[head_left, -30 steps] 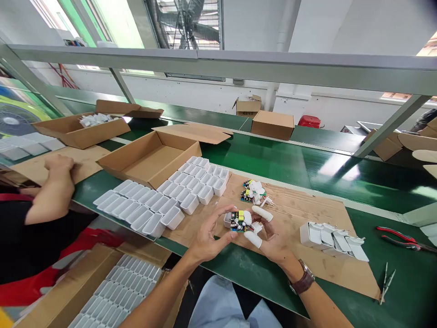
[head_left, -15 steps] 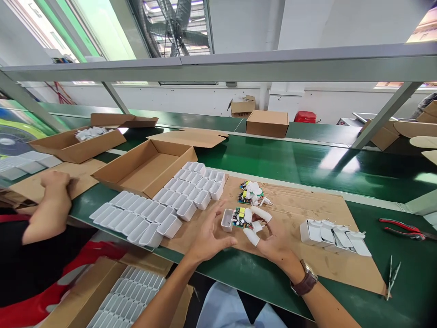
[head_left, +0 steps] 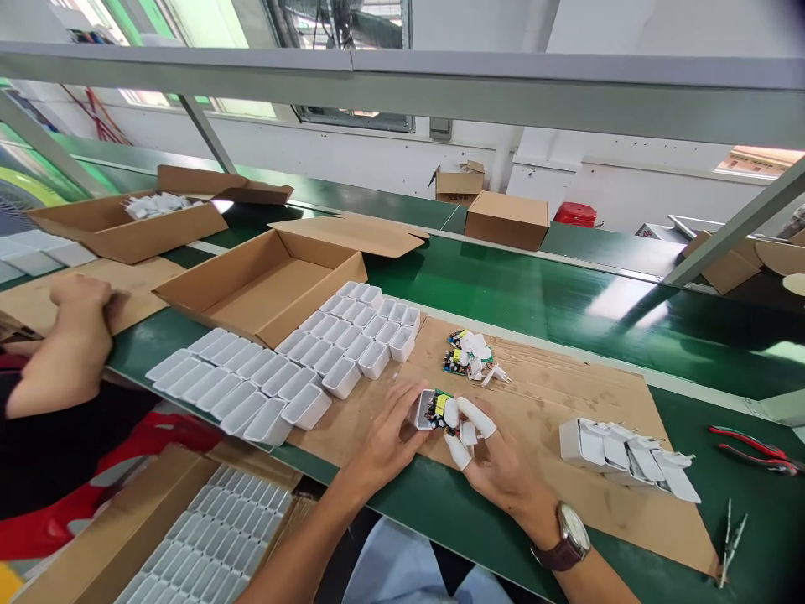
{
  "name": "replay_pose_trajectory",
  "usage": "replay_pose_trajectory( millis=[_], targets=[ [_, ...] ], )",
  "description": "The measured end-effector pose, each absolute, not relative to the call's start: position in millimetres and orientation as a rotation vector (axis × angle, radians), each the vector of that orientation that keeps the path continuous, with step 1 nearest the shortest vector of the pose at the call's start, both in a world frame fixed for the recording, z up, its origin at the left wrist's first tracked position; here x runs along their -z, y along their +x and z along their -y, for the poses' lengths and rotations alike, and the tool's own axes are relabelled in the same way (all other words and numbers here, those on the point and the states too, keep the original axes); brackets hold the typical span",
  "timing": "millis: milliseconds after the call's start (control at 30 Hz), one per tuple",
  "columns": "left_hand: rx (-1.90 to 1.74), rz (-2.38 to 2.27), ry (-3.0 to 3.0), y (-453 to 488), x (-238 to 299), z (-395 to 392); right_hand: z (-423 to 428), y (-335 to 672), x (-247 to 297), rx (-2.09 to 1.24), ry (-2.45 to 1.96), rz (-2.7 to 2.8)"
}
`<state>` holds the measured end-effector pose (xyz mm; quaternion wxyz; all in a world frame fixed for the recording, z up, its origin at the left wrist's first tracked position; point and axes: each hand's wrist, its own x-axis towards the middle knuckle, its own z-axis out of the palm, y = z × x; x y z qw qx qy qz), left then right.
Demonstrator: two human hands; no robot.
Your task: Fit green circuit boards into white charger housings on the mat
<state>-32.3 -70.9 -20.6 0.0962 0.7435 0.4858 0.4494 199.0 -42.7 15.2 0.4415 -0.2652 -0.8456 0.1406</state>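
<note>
My left hand (head_left: 386, 436) grips a small white plastic shell (head_left: 420, 408) over the cardboard sheet (head_left: 553, 419). Wearing white finger cots, my right hand (head_left: 494, 457) pinches a green circuit board (head_left: 440, 409) with a yellow part and holds it right at the shell's open end. A small pile of more circuit boards (head_left: 469, 356) lies just beyond my hands. Rows of empty white shells (head_left: 302, 361) stand to the left. A row of white finished pieces (head_left: 629, 457) lies to the right.
An open cardboard box (head_left: 264, 281) stands behind the shells, and another box (head_left: 119, 222) with white parts stands further left. Red-handled pliers (head_left: 755, 445) and tweezers (head_left: 729, 537) lie at the right. Another person's arm (head_left: 56, 352) rests at the left. A box of shells (head_left: 207, 545) sits below the table edge.
My left hand has closed on the white shell, which it had let go half a second ago. Both hands have come together, bringing board and shell end to end. The camera tilted slightly.
</note>
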Motion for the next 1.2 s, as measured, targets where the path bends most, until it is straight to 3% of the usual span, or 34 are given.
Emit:
replay_pose_trajectory(
  millis=[1200],
  targets=[
    [-1.301,-1.362,2.248,-30.7,22.6,70.4,41.0,195.3,-14.9,-0.325,-0.723,2.197]
  ],
)
